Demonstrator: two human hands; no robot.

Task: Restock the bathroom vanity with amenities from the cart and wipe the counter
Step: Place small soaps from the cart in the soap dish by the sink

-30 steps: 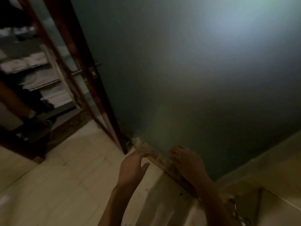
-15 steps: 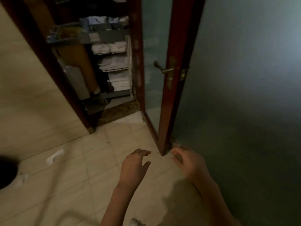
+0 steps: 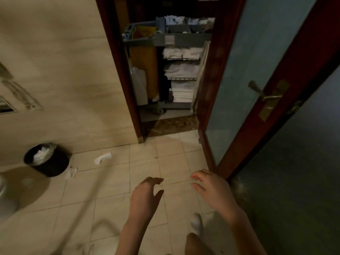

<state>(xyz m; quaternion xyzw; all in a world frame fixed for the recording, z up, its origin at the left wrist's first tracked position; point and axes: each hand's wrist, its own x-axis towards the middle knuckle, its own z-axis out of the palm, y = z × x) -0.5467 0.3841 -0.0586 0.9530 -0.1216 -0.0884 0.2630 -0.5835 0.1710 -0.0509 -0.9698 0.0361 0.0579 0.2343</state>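
both the left hand [image 3: 146,196] and right hand [image 3: 211,190] hang loose, empty; cart [image 3: 182,41] beyond open door [image 3: 257,89].

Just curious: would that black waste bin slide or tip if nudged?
The black waste bin is probably light: only crumpled paper shows inside. Squat and round, it would likely slide on the floor tiles rather than tip.

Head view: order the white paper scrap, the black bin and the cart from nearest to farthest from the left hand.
From the left hand:
1. white paper scrap, left on the floor
2. black bin, by the left wall
3. cart, beyond the doorway
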